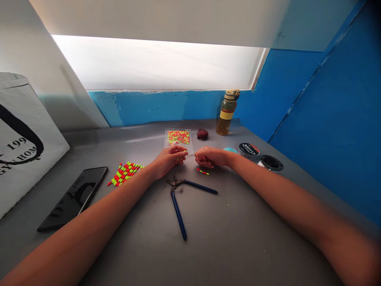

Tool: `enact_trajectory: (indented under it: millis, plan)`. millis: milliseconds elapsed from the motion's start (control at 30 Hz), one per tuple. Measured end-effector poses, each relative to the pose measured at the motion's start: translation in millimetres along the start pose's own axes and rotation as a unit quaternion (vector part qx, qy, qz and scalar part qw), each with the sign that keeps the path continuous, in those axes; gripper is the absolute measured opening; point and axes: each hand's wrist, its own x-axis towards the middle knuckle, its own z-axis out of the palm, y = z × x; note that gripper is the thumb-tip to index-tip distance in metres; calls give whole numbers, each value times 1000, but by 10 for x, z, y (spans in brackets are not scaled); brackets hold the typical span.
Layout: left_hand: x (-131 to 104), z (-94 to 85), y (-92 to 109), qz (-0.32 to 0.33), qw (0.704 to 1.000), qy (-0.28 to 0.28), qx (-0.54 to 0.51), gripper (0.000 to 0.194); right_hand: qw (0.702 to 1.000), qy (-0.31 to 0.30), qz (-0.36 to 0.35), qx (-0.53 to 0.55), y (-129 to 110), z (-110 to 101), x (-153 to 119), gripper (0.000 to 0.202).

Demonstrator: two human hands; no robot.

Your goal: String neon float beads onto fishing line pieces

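Note:
My left hand (171, 159) and my right hand (210, 157) meet almost fingertip to fingertip above the table. Both are closed in a pinch on a thin pale line (190, 155) that runs across the small gap between them. Something small and yellowish shows at the left fingertips, too tiny to name. Under my right hand lies a short row of red and yellow-green oval beads (203, 171). A clear bag (178, 137) of similar beads is just behind the hands. Pliers with blue handles (178, 214) rest spread apart in front of them.
Rows of red and yellow-green beads (126, 173) and a black phone (74, 198) lie left, beside a white bag (26, 139). Dark red cord (203, 134) and a bottle (226, 113) stand behind. Line spools (249, 150) (271, 163) sit at right.

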Motion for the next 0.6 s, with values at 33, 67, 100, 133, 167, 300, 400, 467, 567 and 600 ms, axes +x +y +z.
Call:
enact_trajectory:
  millis: [33, 67, 100, 133, 167, 300, 400, 467, 567, 600]
  plan:
    - [2, -2, -4, 1, 1000, 0, 0, 29, 1000, 2, -3, -2, 0, 2, -1, 22]
    - [3, -4, -9, 3, 1000, 0, -1, 29, 1000, 4, -6, -2, 1, 3, -1, 21]
    - [5, -6, -13, 4, 1000, 0, -2, 30, 1000, 7, -8, -2, 3, 3, 0, 22]
    - [6, -8, -17, 6, 1000, 1, -4, 30, 1000, 7, -9, -2, 5, 2, 1, 23]
    - [6, -9, -19, 7, 1000, 1, -5, 30, 1000, 6, -9, -2, 8, 1, 3, 23]
    - [2, -15, -19, 6, 1000, 1, -13, 29, 1000, 1, -14, -12, 20, -10, 9, 25]
    - [0, -21, -18, 9, 1000, 5, -20, 30, 1000, -1, -13, -17, 20, -11, 8, 24]
    - [-2, -22, -16, 12, 1000, 5, -22, 31, 1000, 2, -10, -15, 14, -6, 4, 23]
    - [-5, -10, -5, 11, 1000, 10, -25, 31, 1000, 7, -9, -18, 0, 5, -3, 23]
    - [-7, -5, 0, 8, 1000, 13, -27, 30, 1000, 7, -7, -19, -4, 7, -4, 22]
